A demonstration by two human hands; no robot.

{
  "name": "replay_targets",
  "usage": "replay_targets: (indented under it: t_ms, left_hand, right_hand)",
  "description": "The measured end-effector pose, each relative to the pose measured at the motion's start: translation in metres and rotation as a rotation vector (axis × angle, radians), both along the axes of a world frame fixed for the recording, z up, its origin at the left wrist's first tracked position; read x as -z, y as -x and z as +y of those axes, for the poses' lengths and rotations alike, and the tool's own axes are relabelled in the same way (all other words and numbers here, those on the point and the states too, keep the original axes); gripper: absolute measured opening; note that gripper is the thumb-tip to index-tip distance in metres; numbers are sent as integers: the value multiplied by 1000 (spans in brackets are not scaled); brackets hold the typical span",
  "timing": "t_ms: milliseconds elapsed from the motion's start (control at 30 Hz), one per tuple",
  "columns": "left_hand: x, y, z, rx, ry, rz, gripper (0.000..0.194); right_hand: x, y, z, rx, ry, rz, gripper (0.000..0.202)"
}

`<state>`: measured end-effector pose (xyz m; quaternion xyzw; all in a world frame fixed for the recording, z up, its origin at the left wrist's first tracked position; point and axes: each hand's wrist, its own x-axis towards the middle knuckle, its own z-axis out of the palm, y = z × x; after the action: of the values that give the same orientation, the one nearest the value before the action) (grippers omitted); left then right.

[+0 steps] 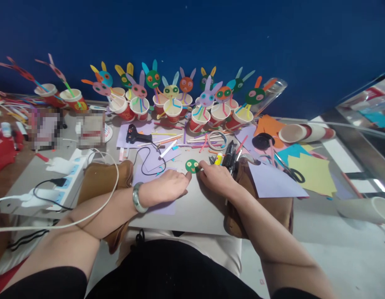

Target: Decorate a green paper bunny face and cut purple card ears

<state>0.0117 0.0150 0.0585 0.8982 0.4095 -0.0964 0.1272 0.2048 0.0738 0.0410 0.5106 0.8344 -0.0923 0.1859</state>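
A round green paper face point(191, 165) with pale round eyes and a small mouth is between my hands, near the middle of the table. My left hand point(166, 187), a bangle point(138, 198) at its wrist, has curled fingers, with its tip at the disc's lower left edge. From the other side, my right hand point(217, 178) pinches the right edge. Some of the fingers of both hands are hidden under the palms. Just beyond lie a white pen point(168, 149) and a purple paper sheet point(161, 158). Black markers point(229, 155) lie beside my right hand.
Red-and-white paper cups point(200, 120) with paper rabbit faces on bent straws line the back. A black glue gun point(138, 135) lies on the left, near a power strip point(69, 178). A white cable point(117, 174) loops over my left forearm. Scissors point(295, 175) lie among coloured sheets point(313, 170).
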Motion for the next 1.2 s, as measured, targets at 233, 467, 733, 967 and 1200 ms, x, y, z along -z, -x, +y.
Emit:
replay_targets:
  t_ms: [233,467,733,967,1200]
  left_hand:
    - [8,5,-2,18,-23,-52,48]
    - [18,10,-2,12,-60,-154,48]
    - [0,-2,7,-52,139,-18,49]
    - [16,0,12,-94,185,-104,38]
    - [20,0,15,-85,179,-117,38]
  right_hand:
    - [1,2,1,18,21,-1,38]
    - [7,5,3,38,29,6,35]
    - [8,5,1,13,43,-19,32]
    - [9,5,1,1,59,-38,30]
    - [12,4,4,12,69,-29,29]
